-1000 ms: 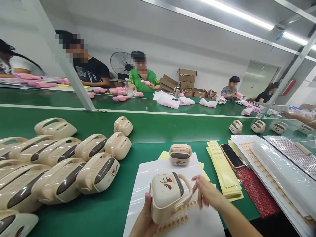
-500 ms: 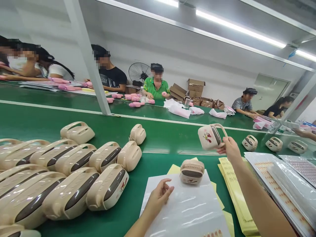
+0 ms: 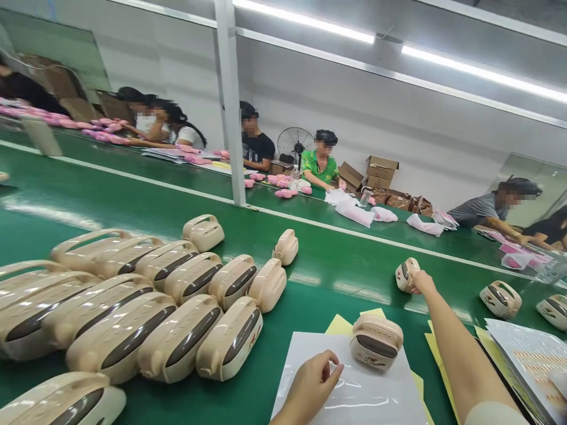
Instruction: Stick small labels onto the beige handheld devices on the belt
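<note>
No writing, brand, number or sign can be read anywhere here. The beige case (image 3: 375, 341) on the white sheet (image 3: 354, 395) bears a small red and dark printed motif on its lower front, a picture rather than letters. The case (image 3: 229, 347) at the near end of the row shows a similar red mark on its end, too small to make out. The sticker sheet (image 3: 534, 360) at the right edge carries rows of tiny orange marks, blurred beyond reading. The cardboard boxes (image 3: 381, 171) by the far wall show no legible print.
</note>
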Demonstrator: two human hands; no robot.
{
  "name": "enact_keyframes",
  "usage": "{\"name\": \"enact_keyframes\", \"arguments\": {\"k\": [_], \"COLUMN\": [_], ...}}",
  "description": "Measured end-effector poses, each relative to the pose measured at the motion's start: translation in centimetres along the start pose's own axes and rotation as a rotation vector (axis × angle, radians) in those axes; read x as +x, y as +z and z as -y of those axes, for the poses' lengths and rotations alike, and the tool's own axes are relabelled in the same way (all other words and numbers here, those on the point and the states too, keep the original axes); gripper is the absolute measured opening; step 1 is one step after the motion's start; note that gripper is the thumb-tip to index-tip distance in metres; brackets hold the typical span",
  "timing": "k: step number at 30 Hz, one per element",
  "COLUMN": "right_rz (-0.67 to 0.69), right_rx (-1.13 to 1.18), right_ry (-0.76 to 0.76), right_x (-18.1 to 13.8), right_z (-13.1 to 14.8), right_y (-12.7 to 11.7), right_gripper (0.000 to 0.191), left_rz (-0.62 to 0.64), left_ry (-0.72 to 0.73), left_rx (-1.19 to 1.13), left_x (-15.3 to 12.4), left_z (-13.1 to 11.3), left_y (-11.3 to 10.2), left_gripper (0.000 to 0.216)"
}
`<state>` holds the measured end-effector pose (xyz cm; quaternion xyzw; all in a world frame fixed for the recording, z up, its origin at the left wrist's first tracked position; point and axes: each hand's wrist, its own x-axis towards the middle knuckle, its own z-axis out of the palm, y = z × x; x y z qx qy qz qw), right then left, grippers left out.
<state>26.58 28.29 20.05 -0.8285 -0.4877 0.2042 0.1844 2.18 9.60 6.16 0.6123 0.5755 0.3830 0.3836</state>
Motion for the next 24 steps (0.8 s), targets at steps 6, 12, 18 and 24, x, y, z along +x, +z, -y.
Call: {"name": "enact_keyframes", "arguments": {"k": [6,12,18,24], "right_rz": [-0.077,0.077,0.112,0.087], "right_rx": [-0.25,-0.292,-0.26,-0.125], "right_ry": [-0.321,-0.902,-0.93,-0.683], "right_x": [-3.5,-11.2,-13.1,-10.6], "right_z": [7.8,21.4,23.9,21.2], "right_y": [-0.2,10.5,17.9,16.7], "right_gripper": [0.031,0.031,0.034,0.03], "left_rz": [0.035,0.118,0.145,0.083], "left_ry": [0.035,0.087,0.042,0.06], "left_rx": [0.153,0.284,0.364,0.335], "left_x": [0.1,0.0,1.1,1.0], "left_z": [0.0,0.4,1.6,1.7], "left_y": [0.9,1.1,1.8,1.7], "left_gripper": [0.02,0.025,0.017,0.019]}}
